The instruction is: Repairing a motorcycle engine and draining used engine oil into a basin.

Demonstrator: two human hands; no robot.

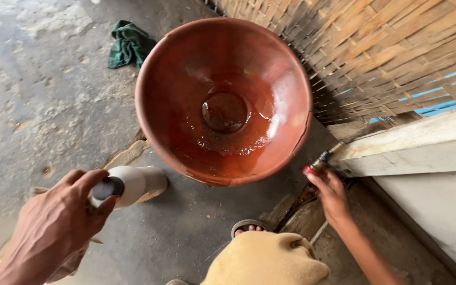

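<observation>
A wide clay bowl (pixel 224 100) sits on the floor (pixel 43 95) in front of me, round and deep, its reddish-brown inside glazed-looking and wet. A shallow pool of water lies around the raised ring at its bottom, and droplets shine on the lower wall. The rim is worn, with a thin crack running down the right side.

My left hand (pixel 54 227) is wrapped around the mouth end of a smooth, off-white bottle (pixel 133 184), thumb and fingers curled tight on it. The bottle lies tilted, almost flat, just left of the bowl's near edge.

My right hand (pixel 329 191) is pressed together at the fingertips, pinching a small tap (pixel 323 160) with a red handle and a brass-coloured spout. The tap is just beside the bowl's right rim, next to a pale, rough ledge (pixel 412 142).

The floor is grey concrete, pitted and stained. A crumpled green cloth (pixel 129 44) lies on it beyond the bowl, to the left. Behind the bowl stands a wall of woven bamboo strips (pixel 386 47), dry and tan. My knee in yellow fabric (pixel 265 261) and a sandalled toe (pixel 249 228) show at the bottom.
</observation>
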